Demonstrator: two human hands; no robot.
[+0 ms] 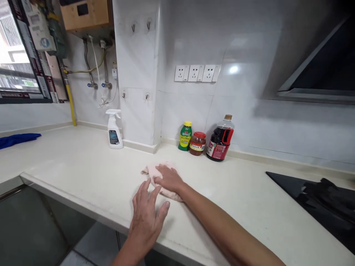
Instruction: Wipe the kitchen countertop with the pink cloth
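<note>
My right hand (168, 178) is lying palm down on a crumpled pale pink cloth (155, 171), arm reaching in from the lower right across my body, fingers close together, flat and pressing on the fabric, not clamped round it. The cloth is sitting on the cream stone countertop (83, 166), mid-counter, in front of the white tiled pillar corner, and is sticking out past my fingertips on the left and under my wrist on the right. My left hand (148, 214) is hovering or resting just beside it, nearer the counter's front edge, palm down, fingers spread apart and pointing up toward the cloth, thumb out to the right; fingertips are just short of my right hand, holding nothing. Cannot tell if the palm is touching the counter. Containers along the back wall, well behind the cloth: a green plastic bottle with yellow cap (185, 136), a squat glass jar with red lid (197, 143) holding a reddish-brown paste, and a clear jug with red handle and label (220, 138) about two-thirds full of dark liquid; the three are standing upright, side by side, almost touching. Further left, a white trigger spray bottle (114, 129) is standing upright against the pillar base; contents not visible. A blue cloth (17, 139) is lying at the far left. A black cooktop (313, 199) is sitting at the right.
</note>
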